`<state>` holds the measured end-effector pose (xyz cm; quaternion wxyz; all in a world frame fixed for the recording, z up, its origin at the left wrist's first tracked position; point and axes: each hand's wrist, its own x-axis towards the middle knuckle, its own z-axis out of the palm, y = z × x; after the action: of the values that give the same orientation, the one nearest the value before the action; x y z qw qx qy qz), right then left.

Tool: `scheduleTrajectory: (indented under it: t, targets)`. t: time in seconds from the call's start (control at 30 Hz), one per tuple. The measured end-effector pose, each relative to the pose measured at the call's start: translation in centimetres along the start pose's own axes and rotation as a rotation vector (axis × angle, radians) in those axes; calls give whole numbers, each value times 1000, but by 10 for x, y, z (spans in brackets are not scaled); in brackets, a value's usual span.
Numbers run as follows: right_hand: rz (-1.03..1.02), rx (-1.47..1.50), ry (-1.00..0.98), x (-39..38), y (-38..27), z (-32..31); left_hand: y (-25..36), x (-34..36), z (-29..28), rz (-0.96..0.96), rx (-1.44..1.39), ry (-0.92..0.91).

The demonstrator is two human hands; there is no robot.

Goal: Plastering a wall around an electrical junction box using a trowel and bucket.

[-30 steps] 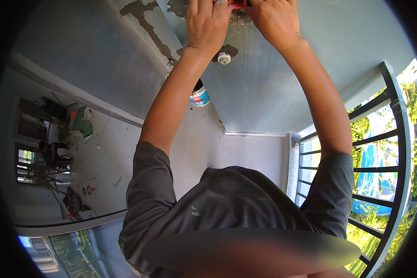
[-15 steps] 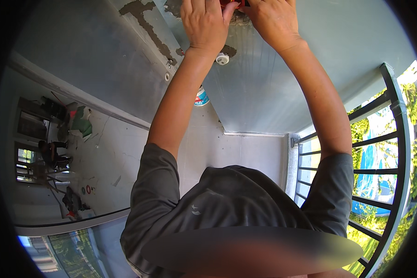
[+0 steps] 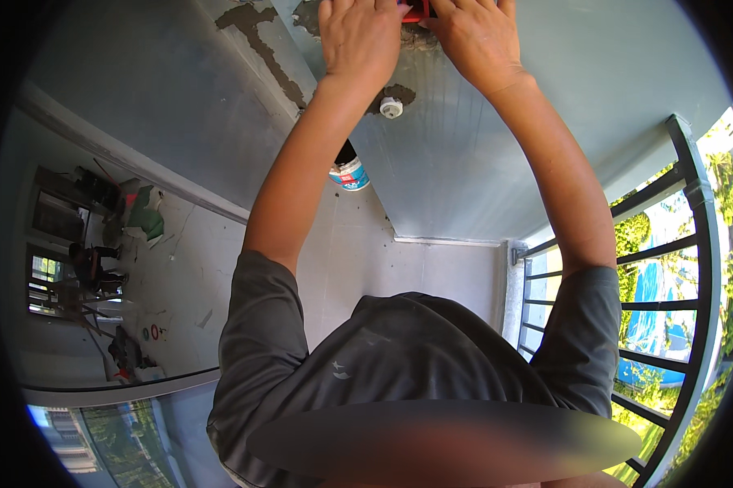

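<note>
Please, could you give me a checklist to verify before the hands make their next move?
1. Left hand and right hand at the red piece: ok.
2. Red piece completely visible: not ok, the picture's upper edge cuts it off.
3. Firm grip on it: cannot tell, both hands are partly out of view.
4. White round fitting clear of both hands: ok.
5. Bucket clear of both hands: ok, though the left forearm partly hides it.

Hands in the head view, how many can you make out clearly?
2: the left hand at the top edge, left of a red object, and the right hand to its right. Those of the background person are too small to tell.
</note>
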<state>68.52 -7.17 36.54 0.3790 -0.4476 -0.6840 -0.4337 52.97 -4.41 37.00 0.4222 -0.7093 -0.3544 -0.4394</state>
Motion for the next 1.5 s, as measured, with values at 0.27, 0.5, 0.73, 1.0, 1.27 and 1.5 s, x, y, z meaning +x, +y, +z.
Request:
scheduleTrajectory:
  t: [0.27,0.5,0.73,1.0,1.27,1.5]
  targets:
    - [-22,-2,-5,2,-4,1,-10,5,16,-27,-67,-62]
    - [-25,-88,10,0,-2,3,-7,7,12,55,35,-128]
    - [-6,27,17,4,-9,-2,-6,1,26,-89,-20,-175]
    - [7,-23,-8,6,-13,-7,-35,-23,-7,-149,-516,81]
    - [-7,-73,21,6,-14,1,-57,-17,-19,107,-225,-79]
    - [12,-37,-24,7,-16,-6,-69,-30,4,149,-81,37]
